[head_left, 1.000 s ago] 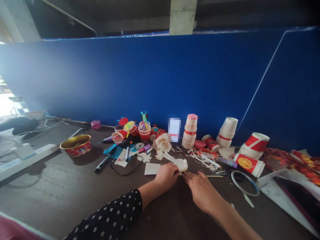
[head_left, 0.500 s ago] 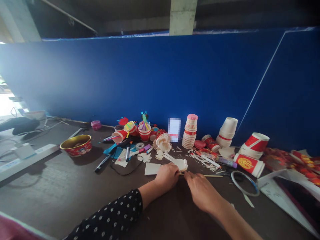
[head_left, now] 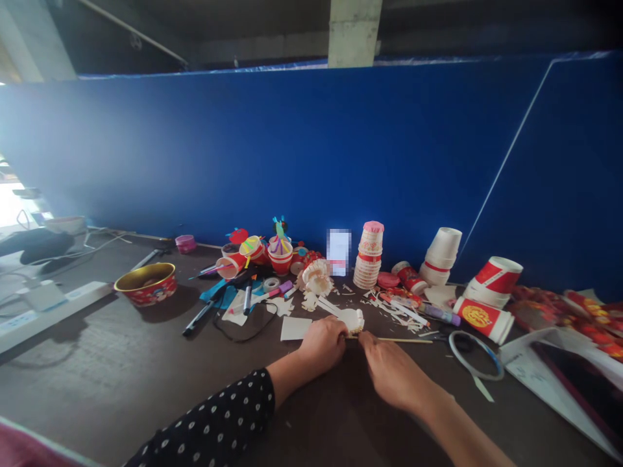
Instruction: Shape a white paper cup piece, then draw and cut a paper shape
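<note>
My left hand [head_left: 324, 344] is closed, its fingers curled at the near edge of a white paper piece [head_left: 348, 318] with long strips and curled-up edges. A thin wooden stick [head_left: 406, 340] runs along that edge, passing at my fingertips and extending to the right. My right hand [head_left: 389, 370] pinches at the stick and the paper edge, a small gap from the left hand. Fingers hide part of the stick and paper. Left of them a flat white paper rectangle [head_left: 294, 328] lies on the table. Behind sits a curled white paper flower [head_left: 317, 280].
Paper scraps [head_left: 396, 312], a glue stick [head_left: 442, 315] and a ring of tubing [head_left: 476, 355] lie to the right. Stacked paper cups [head_left: 368, 259] stand behind. Markers [head_left: 248, 299], decorated cups [head_left: 281, 258], a gold-lined bowl [head_left: 146, 292] and a power strip [head_left: 80, 298] are leftward.
Both hands stay nearly in place at the paper edge. The whole view has shifted very slightly; the fingers show only a tiny movement.
</note>
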Available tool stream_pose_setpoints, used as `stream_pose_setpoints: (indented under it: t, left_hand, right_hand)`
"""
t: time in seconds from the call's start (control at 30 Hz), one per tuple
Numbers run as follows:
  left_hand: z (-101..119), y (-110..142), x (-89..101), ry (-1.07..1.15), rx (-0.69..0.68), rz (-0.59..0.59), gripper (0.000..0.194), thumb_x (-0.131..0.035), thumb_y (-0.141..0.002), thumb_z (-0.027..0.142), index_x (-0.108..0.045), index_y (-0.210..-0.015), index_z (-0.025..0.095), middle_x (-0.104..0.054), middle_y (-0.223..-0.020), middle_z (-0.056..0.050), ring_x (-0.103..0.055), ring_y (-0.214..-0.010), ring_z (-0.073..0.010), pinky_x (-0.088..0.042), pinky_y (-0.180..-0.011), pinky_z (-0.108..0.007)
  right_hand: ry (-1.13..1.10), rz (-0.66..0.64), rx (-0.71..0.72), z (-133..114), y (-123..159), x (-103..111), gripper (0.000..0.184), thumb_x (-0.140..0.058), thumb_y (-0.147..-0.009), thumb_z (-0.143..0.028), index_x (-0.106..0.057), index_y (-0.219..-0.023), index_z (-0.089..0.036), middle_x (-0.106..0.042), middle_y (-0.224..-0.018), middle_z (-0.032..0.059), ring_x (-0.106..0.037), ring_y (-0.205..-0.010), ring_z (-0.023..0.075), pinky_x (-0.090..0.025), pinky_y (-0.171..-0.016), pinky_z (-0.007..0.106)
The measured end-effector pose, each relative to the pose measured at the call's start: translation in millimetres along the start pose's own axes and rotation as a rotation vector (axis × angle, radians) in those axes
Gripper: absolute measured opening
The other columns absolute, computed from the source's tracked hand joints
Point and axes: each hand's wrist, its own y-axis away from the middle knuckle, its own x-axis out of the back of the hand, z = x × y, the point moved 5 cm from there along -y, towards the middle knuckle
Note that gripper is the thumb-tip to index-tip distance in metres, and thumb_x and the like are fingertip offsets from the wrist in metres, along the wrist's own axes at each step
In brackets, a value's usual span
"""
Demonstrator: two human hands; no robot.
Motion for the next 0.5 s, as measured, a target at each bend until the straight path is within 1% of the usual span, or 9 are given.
stream_pose_setpoints:
  t: [0.23, 0.37, 0.43, 0.5]
  left_hand:
    - [-2.3, -0.1, -2.0, 0.029, -0.044, 0.002, 0.026, -0.043, -0.072, 0.013, -0.068, -0.08, 0.017, -0.063, -0.078, -0.006, -0.056, -0.077, -0.0175, -0.043, -0.072, -0.026]
    - [-0.7, -0.4, -4.5, 0.007, -0.082, -0.036, 0.023, -0.045, -0.073, 0.014, -0.066, -0.08, 0.017, -0.063, -0.082, -0.006, -0.056, -0.081, -0.0179, -0.043, -0.076, -0.027]
    - [0.2, -0.9, -5.1, -0.041, -0.075, -0.06, 0.021, -0.045, -0.074, 0.016, -0.065, -0.079, 0.016, -0.062, -0.084, -0.007, -0.056, -0.081, -0.0188, -0.044, -0.075, -0.028]
    - [1.0, -1.2, -5.0, -0.088, -0.056, -0.083, 0.021, -0.044, -0.076, 0.017, -0.065, -0.078, 0.015, -0.062, -0.085, -0.009, -0.056, -0.081, -0.0199, -0.044, -0.075, -0.029]
  right_hand:
    - [-0.019, -0.015, -0.03, 2.6, -0.4, -2.1, 0.037, -0.034, -0.075, -0.001, -0.053, -0.106, -0.007, -0.065, -0.095, 0.0167, -0.061, -0.085, 0.0214, -0.038, -0.07, 0.026]
    - [-0.059, -0.035, -0.033, 4.9, -1.9, -6.4, 0.036, -0.035, -0.075, -0.001, -0.052, -0.106, -0.007, -0.065, -0.093, 0.0169, -0.061, -0.086, 0.0217, -0.038, -0.072, 0.027]
    - [-0.079, -0.023, -0.029, 6.5, -2.9, -9.2, 0.037, -0.035, -0.075, 0.0, -0.051, -0.107, -0.007, -0.064, -0.096, 0.0173, -0.06, -0.087, 0.0217, -0.038, -0.075, 0.028]
    - [-0.1, 0.008, -0.017, 8.0, -3.5, -11.3, 0.039, -0.034, -0.075, -0.001, -0.049, -0.11, -0.008, -0.062, -0.104, 0.018, -0.059, -0.091, 0.0213, -0.038, -0.077, 0.028]
